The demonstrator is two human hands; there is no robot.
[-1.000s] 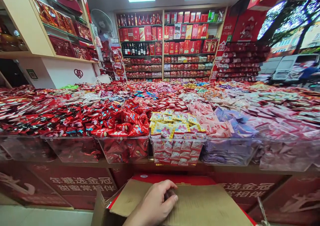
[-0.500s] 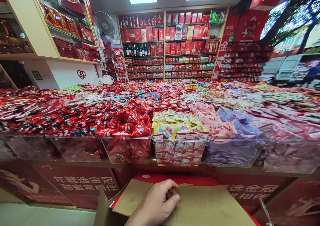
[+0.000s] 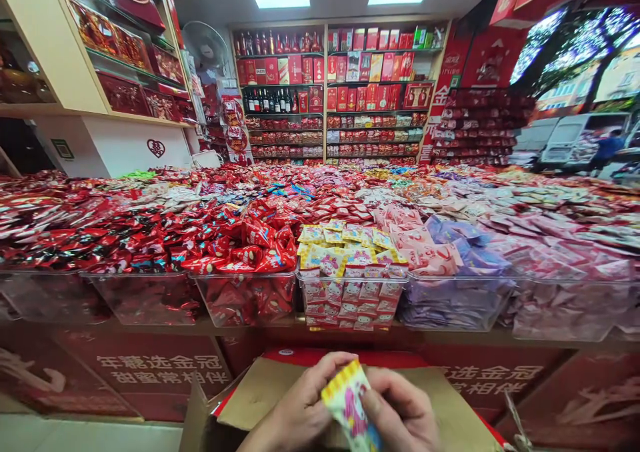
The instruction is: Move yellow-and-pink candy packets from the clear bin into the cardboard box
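A small yellow-and-white candy packet (image 3: 352,407) with a pink cartoon figure is held between my two hands above an open cardboard box (image 3: 265,389). My left hand (image 3: 306,405) grips the packet's upper left edge. On its right side, my right hand (image 3: 403,409) pinches it with the thumb on the front. Just beyond the box, a clear bin (image 3: 354,302) is stacked with similar packets (image 3: 333,262), yellow and white on top and pink-red ones showing through its front wall.
Red-wrapped sweets (image 3: 260,239) fill bins to the left; purple packets (image 3: 455,305) and pink packets (image 3: 565,305) fill those to the right. The bins' front rims stand just past the box. Shelves (image 3: 326,92) of bottles and red boxes line the back wall.
My right hand has come into view with the candy packet, and my left hand has moved slightly left and now grips it too. The view has shifted a little to the right.
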